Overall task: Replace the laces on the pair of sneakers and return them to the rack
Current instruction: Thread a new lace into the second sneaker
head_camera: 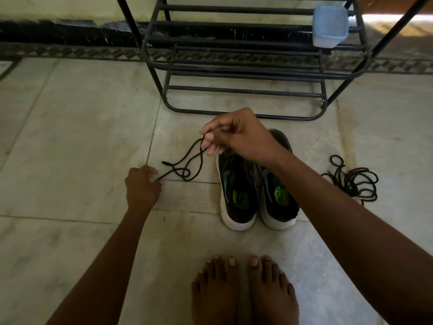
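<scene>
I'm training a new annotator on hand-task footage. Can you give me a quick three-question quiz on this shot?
1. True or false: both sneakers stand on the rack.
2. Which of the hands pinches the raised part of the black lace: A left hand, B right hand?
3. Fill in: the bundle of laces lies on the floor to the ___ of the sneakers.

Key: 1 false, they stand on the floor; 2 B; 3 right.
</scene>
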The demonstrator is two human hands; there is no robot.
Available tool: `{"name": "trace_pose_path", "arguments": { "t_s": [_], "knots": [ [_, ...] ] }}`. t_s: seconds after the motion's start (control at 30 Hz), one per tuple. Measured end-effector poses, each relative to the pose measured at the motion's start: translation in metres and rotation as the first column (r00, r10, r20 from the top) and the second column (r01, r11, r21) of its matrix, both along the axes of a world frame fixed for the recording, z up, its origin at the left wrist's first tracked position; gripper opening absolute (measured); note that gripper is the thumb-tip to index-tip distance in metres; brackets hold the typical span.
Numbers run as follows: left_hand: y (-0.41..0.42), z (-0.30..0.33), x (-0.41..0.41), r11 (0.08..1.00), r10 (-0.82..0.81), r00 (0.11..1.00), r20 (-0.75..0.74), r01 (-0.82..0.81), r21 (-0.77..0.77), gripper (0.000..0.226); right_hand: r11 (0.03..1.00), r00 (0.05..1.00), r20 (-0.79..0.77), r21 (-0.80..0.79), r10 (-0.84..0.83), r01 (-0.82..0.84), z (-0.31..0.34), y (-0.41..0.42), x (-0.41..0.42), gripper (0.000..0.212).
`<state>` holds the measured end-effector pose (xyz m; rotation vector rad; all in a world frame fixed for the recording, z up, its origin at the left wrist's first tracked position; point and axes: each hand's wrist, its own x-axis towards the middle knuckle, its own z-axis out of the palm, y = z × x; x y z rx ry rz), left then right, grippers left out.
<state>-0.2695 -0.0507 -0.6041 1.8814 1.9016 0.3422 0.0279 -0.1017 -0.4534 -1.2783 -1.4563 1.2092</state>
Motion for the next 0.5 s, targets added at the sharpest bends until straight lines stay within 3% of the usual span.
{"name": "trace_pose_path", "arguments": {
  "t_s": [0.17, 0.27, 0.37, 0.5],
  "knots": [
    [-0.002, 0.000, 0.007, 0.997, -0.080, 0.994, -0.079, 0.080, 0.004, 0.030, 0.993, 0.978, 0.194, 0.106, -0.080, 0.060, -0.005, 0.002, -0.009, 0.011],
    [-0.014, 0.019, 0.019, 0.986, -0.152, 0.983, 0.102, 0.145, 0.078, 0.017, 0.991, 0.972, 0.213, 0.110, -0.101, 0.079, -0.007, 0.001, -0.011, 0.014],
    [-0.030, 0.053, 0.038, 0.943, -0.285, 0.926, 0.247, 0.226, 0.243, 0.015, 0.993, 0.986, 0.138, 0.089, -0.096, 0.084, -0.008, -0.001, -0.013, 0.016],
    [-0.052, 0.087, 0.058, 0.922, -0.337, 0.848, 0.410, 0.208, 0.326, 0.006, 0.989, 0.961, 0.253, 0.123, -0.116, 0.087, -0.019, -0.003, -0.016, 0.021]
  ]
}}
